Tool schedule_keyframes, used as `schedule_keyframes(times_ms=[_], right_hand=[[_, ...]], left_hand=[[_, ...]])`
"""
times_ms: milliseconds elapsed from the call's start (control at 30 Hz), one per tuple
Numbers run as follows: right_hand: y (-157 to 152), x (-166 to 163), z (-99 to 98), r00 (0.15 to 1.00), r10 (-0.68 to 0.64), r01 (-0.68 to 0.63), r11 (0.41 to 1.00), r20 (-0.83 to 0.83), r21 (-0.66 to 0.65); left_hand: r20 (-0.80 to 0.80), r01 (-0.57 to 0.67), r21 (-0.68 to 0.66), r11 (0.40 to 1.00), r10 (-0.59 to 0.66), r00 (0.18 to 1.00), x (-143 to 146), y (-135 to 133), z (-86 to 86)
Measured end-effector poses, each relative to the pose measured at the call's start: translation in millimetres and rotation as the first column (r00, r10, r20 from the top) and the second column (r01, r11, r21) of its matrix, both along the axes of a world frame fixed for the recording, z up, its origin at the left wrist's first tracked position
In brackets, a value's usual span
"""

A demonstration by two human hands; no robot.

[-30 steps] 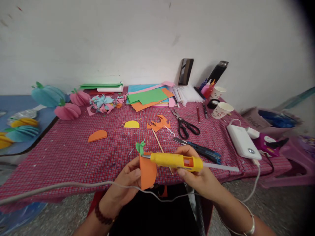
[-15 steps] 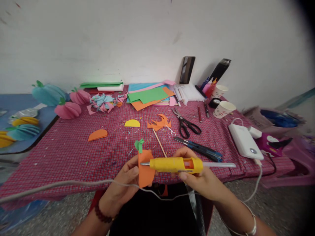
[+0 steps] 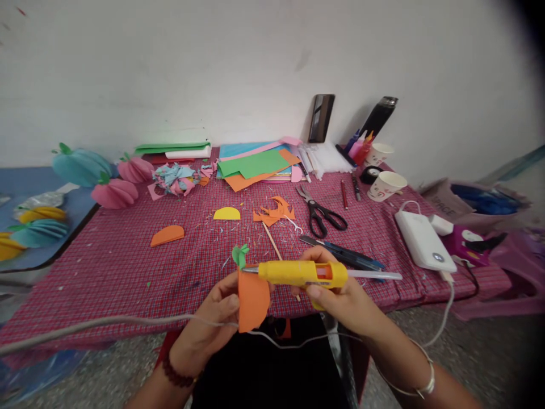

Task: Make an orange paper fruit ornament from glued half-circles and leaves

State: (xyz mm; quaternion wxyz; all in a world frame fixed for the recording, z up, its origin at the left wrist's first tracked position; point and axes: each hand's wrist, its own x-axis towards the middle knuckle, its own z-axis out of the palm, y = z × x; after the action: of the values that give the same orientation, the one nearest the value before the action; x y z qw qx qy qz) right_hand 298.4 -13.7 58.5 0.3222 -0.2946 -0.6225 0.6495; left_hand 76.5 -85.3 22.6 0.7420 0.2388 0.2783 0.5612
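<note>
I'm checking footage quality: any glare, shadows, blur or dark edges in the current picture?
In the head view, blackness swallows the upper right corner; the pink stool at far right looks soft; the wall carries a soft shadow beside the black flask; the phone shows a pale reflection; the yellow glue gun looks clearer.

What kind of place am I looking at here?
Probably a paper-craft work table: the right hand holds a yellow glue gun, colored paper sheets lie stacked toward the wall, and finished-looking paper pumpkins stand at the left.
</note>
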Motion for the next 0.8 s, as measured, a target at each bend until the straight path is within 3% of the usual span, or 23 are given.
schedule_keyframes(times_ms=[233, 500, 800], right_hand=[[-5, 7, -4.1, 0.994, 0.105, -0.105, 0.994, -0.005, 0.013], [-11, 8, -5.6, 0.993, 0.119, -0.120, 0.993, 0.003, 0.015], [-13, 9, -6.2, 0.988, 0.155, -0.155, 0.988, -0.001, -0.015]], left_hand=[[0.020, -0.073, -0.057, 0.996, 0.074, 0.997, -2, 4, -3.4], [0.014, -0.087, -0.007, 0.996, 0.087, 0.996, 0, 3, 4.2], [-0.023, -0.152, -0.059, 0.987, 0.151, 0.988, 2, 6, 5.5]])
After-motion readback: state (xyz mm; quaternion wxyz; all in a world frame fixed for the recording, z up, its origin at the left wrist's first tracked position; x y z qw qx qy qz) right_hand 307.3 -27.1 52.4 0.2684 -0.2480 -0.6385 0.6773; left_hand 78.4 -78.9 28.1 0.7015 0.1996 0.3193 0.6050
